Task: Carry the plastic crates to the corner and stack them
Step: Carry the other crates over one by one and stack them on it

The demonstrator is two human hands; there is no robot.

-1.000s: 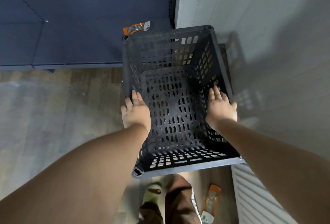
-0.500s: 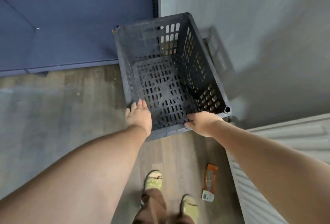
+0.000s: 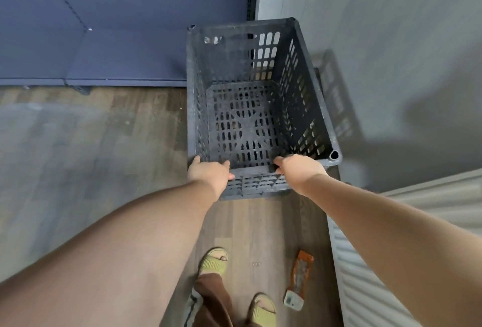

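A dark grey slotted plastic crate [image 3: 250, 123] stands upright and empty in the corner, between the blue panel and the grey wall. My left hand [image 3: 208, 174] lies over the crate's near-left corner, fingers wrapped on the rim. My right hand [image 3: 300, 170] curls its fingers over the near rim toward the right. The crate's near outer wall [image 3: 258, 183] shows between my wrists. Whether another crate sits under it I cannot tell.
A blue padded panel [image 3: 117, 26] closes off the far left and a grey wall [image 3: 391, 53] the right. A white ribbed radiator [image 3: 365, 274] runs along the near right. An orange packet [image 3: 298, 279] lies on the wooden floor [image 3: 91, 157] by my sandalled feet [image 3: 214, 261].
The crate went down into the corner, away from me. My hands shifted from its side walls to the near rim, and in the last half second they stayed there.
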